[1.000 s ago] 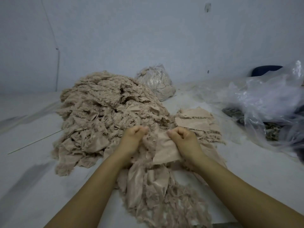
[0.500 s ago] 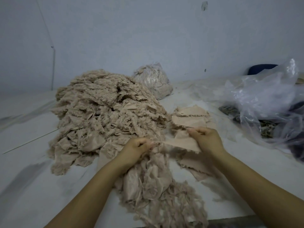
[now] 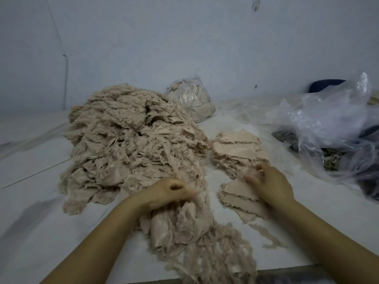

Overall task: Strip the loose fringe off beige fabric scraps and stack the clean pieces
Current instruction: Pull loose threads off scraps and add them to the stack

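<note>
Early going: big unstripped heap [image 3: 131, 144] fills table [image 3: 37, 165] centre, small clean stack [image 3: 238, 148] beside it. Right hand [image 3: 270, 183] pinches a stripped piece [image 3: 238, 191], probably; left hand [image 3: 166, 191] grips pulled fringe [image 3: 205, 201].

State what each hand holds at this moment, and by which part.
The right hand grips a beige scrap at its upper corner. The left hand pinches loose fringe at its top end.
</note>
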Tool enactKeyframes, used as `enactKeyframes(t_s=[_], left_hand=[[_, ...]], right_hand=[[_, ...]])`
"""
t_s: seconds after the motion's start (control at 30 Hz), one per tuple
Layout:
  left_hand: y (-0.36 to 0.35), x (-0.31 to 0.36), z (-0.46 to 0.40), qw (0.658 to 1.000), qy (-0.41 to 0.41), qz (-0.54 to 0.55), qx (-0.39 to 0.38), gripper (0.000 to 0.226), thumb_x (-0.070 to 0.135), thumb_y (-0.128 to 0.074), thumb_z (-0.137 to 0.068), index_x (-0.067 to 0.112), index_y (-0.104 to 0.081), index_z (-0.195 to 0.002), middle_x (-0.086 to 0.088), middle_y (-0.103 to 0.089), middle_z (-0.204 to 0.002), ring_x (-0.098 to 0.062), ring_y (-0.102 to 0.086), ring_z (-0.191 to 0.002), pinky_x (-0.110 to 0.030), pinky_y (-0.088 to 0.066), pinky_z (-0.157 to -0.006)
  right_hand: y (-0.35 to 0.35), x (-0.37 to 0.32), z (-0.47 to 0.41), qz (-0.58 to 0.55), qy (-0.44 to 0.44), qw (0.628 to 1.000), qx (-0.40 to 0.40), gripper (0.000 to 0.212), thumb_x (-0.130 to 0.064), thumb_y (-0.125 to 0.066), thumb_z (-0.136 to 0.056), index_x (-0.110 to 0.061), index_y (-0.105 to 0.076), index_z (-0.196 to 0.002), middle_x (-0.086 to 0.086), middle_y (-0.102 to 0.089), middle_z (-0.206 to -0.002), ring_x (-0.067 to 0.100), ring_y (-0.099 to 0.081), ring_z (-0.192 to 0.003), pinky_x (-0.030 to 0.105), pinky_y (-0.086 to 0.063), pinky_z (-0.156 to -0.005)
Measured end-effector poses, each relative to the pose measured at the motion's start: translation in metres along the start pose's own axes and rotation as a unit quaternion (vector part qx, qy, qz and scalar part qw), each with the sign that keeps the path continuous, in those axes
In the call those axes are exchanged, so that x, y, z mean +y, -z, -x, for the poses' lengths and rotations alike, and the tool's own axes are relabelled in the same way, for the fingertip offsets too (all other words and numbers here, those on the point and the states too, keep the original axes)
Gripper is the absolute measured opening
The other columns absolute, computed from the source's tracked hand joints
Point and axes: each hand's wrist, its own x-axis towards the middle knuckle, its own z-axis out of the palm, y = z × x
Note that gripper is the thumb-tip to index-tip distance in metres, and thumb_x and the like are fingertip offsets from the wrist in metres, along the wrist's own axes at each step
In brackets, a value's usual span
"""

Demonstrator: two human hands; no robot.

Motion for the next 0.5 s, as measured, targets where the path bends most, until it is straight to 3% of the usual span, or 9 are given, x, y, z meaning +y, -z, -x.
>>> enactKeyframes(t_s=[0.03, 0.1, 0.17, 0.23, 0.33, 0.43, 0.5], left_hand=[[-0.001, 0.001, 0.003, 0.997, 0.000, -0.058, -0.043, 0.043, 0.053, -0.071, -0.074, 0.012, -0.059, -0.069, 0.005, -0.051, -0.063, -0.006, -0.047, -0.058, -0.013, -0.037, -0.057], [-0.002, 0.000, 0.005, 0.987, -0.011, -0.143, -0.069, 0.042, 0.033, -0.072, -0.081, 0.012, -0.042, -0.061, 0.005, -0.034, -0.058, -0.005, -0.033, -0.052, -0.018, -0.030, -0.054], [-0.003, -0.004, 0.002, 0.988, -0.014, -0.149, -0.028, 0.027, 0.011, -0.062, -0.089, 0.009, -0.048, -0.066, 0.004, -0.040, -0.062, -0.005, -0.036, -0.057, -0.021, -0.032, -0.058], [-0.003, -0.002, 0.002, 0.998, -0.009, -0.057, 0.015, 0.014, 0.006, -0.054, -0.094, 0.004, -0.055, -0.081, 0.004, -0.050, -0.066, -0.005, -0.043, -0.059, -0.018, -0.035, -0.058], [-0.002, 0.002, 0.002, 0.993, -0.017, 0.112, 0.040, 0.017, 0.006, -0.049, -0.096, 0.013, -0.054, -0.082, 0.009, -0.056, -0.063, -0.003, -0.049, -0.056, -0.017, -0.039, -0.055], [-0.006, 0.005, 0.001, 0.968, -0.010, 0.233, 0.095, 0.006, 0.018, -0.055, -0.091, 0.013, -0.058, -0.089, -0.008, -0.061, -0.081, -0.019, -0.057, -0.073, -0.027, -0.046, -0.065], [-0.006, 0.003, 0.002, 0.952, -0.013, 0.295, 0.084, 0.024, 0.029, -0.067, -0.080, 0.016, -0.061, -0.100, -0.005, -0.068, -0.089, -0.017, -0.065, -0.078, -0.026, -0.052, -0.065]], right_hand=[[-0.001, -0.005, 0.004, 0.018, 0.027, 0.999, 0.017, 0.033, -0.039, -0.060, -0.089, -0.020, -0.059, -0.116, 0.006, -0.058, -0.117, 0.028, -0.052, -0.111, 0.036, -0.043, -0.085], [-0.004, -0.022, 0.016, -0.047, 0.100, 0.993, 0.042, 0.021, -0.031, -0.060, -0.091, -0.018, -0.063, -0.107, 0.004, -0.060, -0.107, 0.022, -0.054, -0.103, 0.037, -0.045, -0.088], [-0.010, -0.037, 0.031, -0.111, 0.172, 0.979, 0.001, 0.006, -0.027, -0.061, -0.092, -0.023, -0.065, -0.093, -0.004, -0.062, -0.095, 0.012, -0.055, -0.090, 0.029, -0.046, -0.085], [-0.013, -0.052, 0.046, -0.173, 0.210, 0.956, -0.112, 0.006, -0.039, -0.062, -0.089, -0.037, -0.063, -0.094, -0.013, -0.060, -0.098, -0.001, -0.054, -0.088, 0.011, -0.044, -0.079], [-0.017, -0.069, 0.055, -0.220, 0.243, 0.915, -0.235, 0.029, -0.057, -0.065, -0.075, -0.051, -0.056, -0.102, -0.016, -0.055, -0.105, -0.007, -0.054, -0.089, 0.007, -0.043, -0.077], [-0.026, -0.077, 0.055, -0.267, 0.194, 0.906, -0.266, 0.055, -0.033, -0.080, -0.073, -0.046, -0.046, -0.114, -0.008, -0.054, -0.104, -0.001, -0.056, -0.079, 0.012, -0.046, -0.073], [-0.029, -0.081, 0.057, -0.335, 0.145, 0.889, -0.277, 0.048, -0.019, -0.079, -0.076, -0.033, -0.051, -0.113, -0.002, -0.058, -0.087, 0.007, -0.058, -0.071, 0.016, -0.048, -0.067]])
